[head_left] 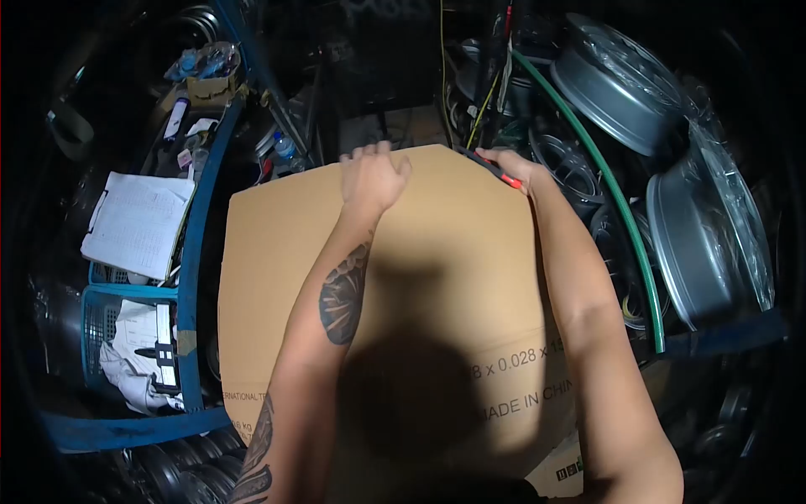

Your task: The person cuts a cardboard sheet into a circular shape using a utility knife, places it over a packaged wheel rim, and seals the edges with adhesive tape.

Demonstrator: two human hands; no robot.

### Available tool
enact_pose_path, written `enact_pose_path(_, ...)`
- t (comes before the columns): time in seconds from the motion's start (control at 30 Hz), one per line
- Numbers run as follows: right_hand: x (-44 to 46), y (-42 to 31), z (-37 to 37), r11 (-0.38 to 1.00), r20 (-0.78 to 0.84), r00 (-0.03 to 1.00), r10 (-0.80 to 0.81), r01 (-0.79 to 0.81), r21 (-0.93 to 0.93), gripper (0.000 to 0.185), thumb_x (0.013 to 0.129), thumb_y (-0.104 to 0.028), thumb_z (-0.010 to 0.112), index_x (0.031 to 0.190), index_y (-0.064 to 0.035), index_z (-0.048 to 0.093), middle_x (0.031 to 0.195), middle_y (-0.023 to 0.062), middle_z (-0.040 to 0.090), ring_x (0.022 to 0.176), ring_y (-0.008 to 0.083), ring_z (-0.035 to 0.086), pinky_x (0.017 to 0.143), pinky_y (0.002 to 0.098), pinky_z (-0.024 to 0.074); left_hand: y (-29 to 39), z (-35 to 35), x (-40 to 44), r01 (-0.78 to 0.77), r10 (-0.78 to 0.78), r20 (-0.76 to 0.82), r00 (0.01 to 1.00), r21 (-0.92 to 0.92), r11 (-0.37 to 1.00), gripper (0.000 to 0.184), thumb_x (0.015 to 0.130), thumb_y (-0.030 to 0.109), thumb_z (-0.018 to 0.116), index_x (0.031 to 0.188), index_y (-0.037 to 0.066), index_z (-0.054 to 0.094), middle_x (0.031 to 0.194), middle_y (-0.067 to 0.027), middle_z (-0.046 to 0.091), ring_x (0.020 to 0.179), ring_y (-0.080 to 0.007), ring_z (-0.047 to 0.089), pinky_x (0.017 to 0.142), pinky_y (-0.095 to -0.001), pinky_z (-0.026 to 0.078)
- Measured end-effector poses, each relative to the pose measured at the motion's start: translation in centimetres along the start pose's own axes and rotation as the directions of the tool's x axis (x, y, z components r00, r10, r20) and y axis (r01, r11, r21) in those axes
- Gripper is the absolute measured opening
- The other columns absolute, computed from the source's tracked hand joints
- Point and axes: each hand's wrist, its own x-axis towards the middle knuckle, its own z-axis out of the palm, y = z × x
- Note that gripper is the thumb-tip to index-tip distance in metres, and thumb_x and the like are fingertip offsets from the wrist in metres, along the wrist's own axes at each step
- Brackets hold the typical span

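Observation:
A large brown cardboard sheet [285,244] with printed text near its lower right fills the middle. My left hand [374,176] rests at its far edge, fingers stretched over the rim and thumb apart. At the sheet's far right corner my right hand [510,168] is closed on a red and black tool [502,173], which lies along the slanted edge. The kind of tool cannot be made out for certain. My shadow falls across the cardboard.
Left, a blue metal frame [198,227] stands beside a clipboard with paper [141,220] and a teal basket [91,336]. Right are a green curved bar [600,160] and silver wheel rims [693,244], some wrapped in plastic. A water bottle [285,148] stands beyond the sheet.

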Motion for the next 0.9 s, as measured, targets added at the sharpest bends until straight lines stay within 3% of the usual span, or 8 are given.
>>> enact_pose_path(0.1, 0.2, 0.5, -0.1, 0.999, -0.058, 0.997, -0.044, 0.043, -0.008, 0.040, 0.106, -0.042, 0.060, 0.112, -0.0043, 0.070, 0.096, 0.0129, 0.077, 0.074, 0.0208, 0.075, 0.067, 0.0387, 0.0641, 2.6, 1.1, -0.6, -0.414, 0.395, -0.126, 0.910, -0.261, 0.872, 0.062, 0.096, 0.047, 0.055, 0.143, 0.007, 0.059, 0.151, -0.0170, 0.058, 0.138, -0.0371, 0.054, 0.114, -0.0627, 0.037)
enact_pose_path(0.23, 0.1, 0.5, -0.5, 0.959, -0.117, 0.954, -0.277, 0.268, -0.090, 0.051, 0.104, -0.042, 0.062, 0.130, 0.0025, 0.062, 0.107, 0.0202, 0.075, 0.084, 0.0256, 0.075, 0.072, 0.0415, 0.0618, 4.6, 0.9, -0.2, -0.339, 0.350, 0.049, 0.935, -0.157, 0.927, 0.066, 0.098, 0.052, 0.053, 0.151, 0.013, 0.055, 0.159, -0.0072, 0.052, 0.144, -0.0327, 0.048, 0.117, -0.0675, 0.032)
enact_pose_path(0.37, -3.4, -0.4, 1.4, 0.699, -0.366, 0.749, -0.552, 0.655, 0.286, 0.036, 0.110, -0.037, 0.054, 0.116, -0.0013, 0.058, 0.102, 0.0191, 0.073, 0.076, 0.0256, 0.072, 0.065, 0.0363, 0.0590, 6.4, -1.2, 1.0, -0.222, 0.252, 0.290, 0.923, -0.131, 0.966, 0.066, 0.099, 0.058, 0.049, 0.147, 0.013, 0.059, 0.152, -0.0043, 0.059, 0.142, -0.0284, 0.050, 0.117, -0.0664, 0.031)
enact_pose_path(0.43, -2.6, -1.6, -0.5, 0.691, -0.308, 0.660, -0.685, 0.723, 0.012, 0.035, 0.107, -0.039, 0.059, 0.117, -0.0059, 0.063, 0.101, 0.0143, 0.073, 0.079, 0.0230, 0.071, 0.070, 0.0359, 0.0589, 6.4, -1.4, 1.5, -0.168, 0.209, 0.355, 0.911, -0.143, 0.975, 0.065, 0.099, 0.059, 0.050, 0.143, 0.013, 0.062, 0.150, -0.0039, 0.060, 0.141, -0.0276, 0.050, 0.118, -0.0633, 0.031)
enact_pose_path(0.5, -4.4, -3.4, -1.2, 0.566, -0.231, 0.582, -0.779, 0.495, -0.660, 0.034, 0.104, -0.039, 0.064, 0.119, -0.0096, 0.071, 0.099, 0.0133, 0.074, 0.083, 0.0224, 0.071, 0.081, 0.0373, 0.0580, 6.1, -1.0, 1.9, -0.160, 0.218, 0.330, 0.918, -0.195, 0.968, 0.067, 0.097, 0.060, 0.056, 0.143, 0.012, 0.061, 0.146, -0.0076, 0.063, 0.141, -0.0308, 0.050, 0.119, -0.0627, 0.030)
enact_pose_path(0.57, -8.8, -4.9, 0.4, 0.325, -0.092, 0.632, -0.769, 0.263, -0.908, 0.037, 0.099, -0.044, 0.067, 0.121, -0.0159, 0.077, 0.101, 0.0136, 0.076, 0.096, 0.0298, 0.073, 0.091, 0.0415, 0.0559, 5.8, -0.1, 1.7, -0.139, 0.203, 0.257, 0.945, -0.245, 0.959, 0.076, 0.093, 0.062, 0.063, 0.146, 0.010, 0.056, 0.146, -0.0123, 0.062, 0.143, -0.0329, 0.048, 0.119, -0.0618, 0.029)
enact_pose_path(0.67, -12.2, -6.6, 3.0, -0.080, 0.071, 0.731, -0.679, 0.022, -0.997, 0.039, 0.098, -0.048, 0.065, 0.121, -0.0195, 0.078, 0.111, 0.0137, 0.077, 0.109, 0.0365, 0.071, 0.093, 0.0468, 0.0555, 5.4, 0.8, 1.2, -0.092, 0.113, 0.059, 0.992, -0.280, 0.956, 0.103, 0.082, 0.065, 0.075, 0.156, 0.003, 0.039, 0.151, -0.0204, 0.054, 0.145, -0.0346, 0.045, 0.120, -0.0593, 0.030)
enact_pose_path(0.9, -8.4, -7.3, 5.1, -0.264, 0.233, 0.756, -0.612, 0.082, -0.961, 0.035, 0.099, -0.043, 0.065, 0.125, -0.0226, 0.077, 0.113, 0.0121, 0.077, 0.108, 0.0330, 0.072, 0.093, 0.0467, 0.0563, 5.7, 0.3, 0.6, -0.013, -0.008, -0.060, 0.998, -0.348, 0.937, 0.139, 0.067, 0.062, 0.090, 0.164, -0.001, 0.014, 0.162, -0.0257, 0.037, 0.147, -0.0370, 0.043, 0.120, -0.0549, 0.034)
